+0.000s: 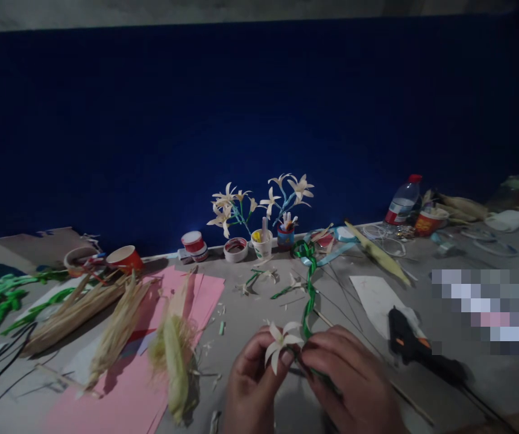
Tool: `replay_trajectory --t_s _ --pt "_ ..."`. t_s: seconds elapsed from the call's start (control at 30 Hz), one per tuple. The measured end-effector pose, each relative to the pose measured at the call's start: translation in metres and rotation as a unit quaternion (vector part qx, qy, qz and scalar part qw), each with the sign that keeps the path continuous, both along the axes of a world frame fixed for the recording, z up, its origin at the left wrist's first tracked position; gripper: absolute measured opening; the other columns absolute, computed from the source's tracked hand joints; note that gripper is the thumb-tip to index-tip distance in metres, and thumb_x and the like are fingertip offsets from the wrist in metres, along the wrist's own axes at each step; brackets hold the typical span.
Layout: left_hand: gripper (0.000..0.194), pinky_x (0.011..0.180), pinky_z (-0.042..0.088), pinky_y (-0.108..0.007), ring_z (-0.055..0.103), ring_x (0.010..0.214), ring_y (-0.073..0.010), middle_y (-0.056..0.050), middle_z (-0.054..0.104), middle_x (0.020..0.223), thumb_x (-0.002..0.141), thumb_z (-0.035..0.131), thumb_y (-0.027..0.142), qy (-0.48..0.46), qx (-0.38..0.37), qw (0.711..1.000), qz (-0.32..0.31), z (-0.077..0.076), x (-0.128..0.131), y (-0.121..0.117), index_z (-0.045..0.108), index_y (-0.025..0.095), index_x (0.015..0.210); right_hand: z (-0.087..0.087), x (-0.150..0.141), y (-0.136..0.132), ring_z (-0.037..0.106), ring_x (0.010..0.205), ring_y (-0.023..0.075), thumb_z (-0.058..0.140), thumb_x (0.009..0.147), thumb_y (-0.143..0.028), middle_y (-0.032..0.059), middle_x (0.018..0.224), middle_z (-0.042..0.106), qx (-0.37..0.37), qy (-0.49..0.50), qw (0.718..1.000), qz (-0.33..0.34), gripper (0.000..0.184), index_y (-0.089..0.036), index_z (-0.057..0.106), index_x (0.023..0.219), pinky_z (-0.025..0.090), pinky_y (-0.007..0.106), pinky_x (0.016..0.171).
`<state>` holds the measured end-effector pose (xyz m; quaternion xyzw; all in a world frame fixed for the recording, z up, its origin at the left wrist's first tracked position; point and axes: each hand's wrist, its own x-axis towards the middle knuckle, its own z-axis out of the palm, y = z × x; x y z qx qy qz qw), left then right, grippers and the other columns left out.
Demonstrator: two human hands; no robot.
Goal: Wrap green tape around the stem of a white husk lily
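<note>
Low in the middle of the head view, my left hand (257,377) pinches a cream husk-like flower (279,342) with narrow pointed petals, just below its head. My right hand (347,377) is closed close beside it, with fingers gripping a shiny green ribbon (308,307). That ribbon runs from the fingers up the table to a loose tangle. The flower's stem is mostly hidden by my fingers. Beyond my hands lie two small flowers with green stems, one a loose flower (257,278). Two bunches of finished flowers (229,208) stand in cups at the back.
Dry corn husks (117,328) and a corn cob (176,367) lie on pink paper (126,398) at left. To the right rests a black glue gun (415,346) on white paper. A plastic bottle (401,202) and a red cup (430,222) stand at the back, before a blue wall.
</note>
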<state>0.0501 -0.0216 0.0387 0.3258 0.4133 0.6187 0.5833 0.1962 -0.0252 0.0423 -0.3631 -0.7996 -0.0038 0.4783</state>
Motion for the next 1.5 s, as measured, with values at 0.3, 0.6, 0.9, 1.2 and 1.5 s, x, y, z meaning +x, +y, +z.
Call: replay_trajectory --t_s 0.3,0.6,0.9,1.2,1.5 --pt "0.027 0.077 0.048 -0.027 0.062 0.079 -0.0206 -0.004 0.071 0.073 0.056 0.087 0.037 0.004 -0.022 1.000 -0.002 -0.001 0.000 -0.001 0.077 0.018 0.072 0.000 -0.004 -0.004 0.061 0.072 0.0148 0.044 0.092 -0.015 0.0002 0.081 0.059 -0.185 0.113 0.975 0.040 0.014 -0.024 0.055 0.093 0.049 0.021 0.063" --pt "0.025 0.079 0.047 -0.026 0.063 0.083 -0.0208 -0.005 0.071 0.079 0.057 0.087 0.035 -0.042 -0.018 0.998 -0.037 0.000 0.001 -0.001 0.078 0.020 0.074 -0.003 -0.007 -0.001 0.056 0.073 0.0149 0.054 0.090 -0.031 -0.0027 0.077 0.057 -0.399 0.267 0.874 0.074 0.011 -0.022 0.057 0.084 0.045 0.022 0.066" --pt "0.021 0.081 0.045 -0.025 0.058 0.085 -0.0178 -0.003 0.066 0.086 0.057 0.087 0.033 -0.085 -0.026 0.993 -0.079 0.004 0.000 0.001 0.076 0.020 0.069 0.000 -0.008 0.003 0.046 0.063 0.0113 0.072 0.077 -0.038 -0.0064 0.063 0.051 -0.498 0.352 0.786 0.097 0.021 -0.020 0.064 0.071 0.040 0.020 0.062" --pt "0.025 0.076 0.048 -0.023 0.061 0.080 -0.0153 -0.003 0.067 0.083 0.053 0.090 0.030 -0.152 -0.053 0.982 -0.098 0.003 0.001 0.001 0.076 0.019 0.070 -0.004 -0.010 0.000 0.018 0.043 0.0047 0.077 0.065 -0.059 -0.0118 0.051 0.035 -0.568 0.418 0.700 0.111 0.044 -0.020 0.060 0.073 0.014 0.018 0.039" --pt "0.028 0.078 0.048 -0.023 0.063 0.081 -0.0158 -0.001 0.071 0.077 0.050 0.091 0.029 -0.137 -0.051 0.989 -0.013 -0.008 0.011 0.001 0.076 0.021 0.072 -0.008 -0.016 -0.003 0.049 0.060 0.0136 0.060 0.084 -0.039 -0.0032 0.064 0.051 -0.351 0.305 0.885 0.006 0.024 -0.020 0.061 0.071 0.040 0.023 0.056"
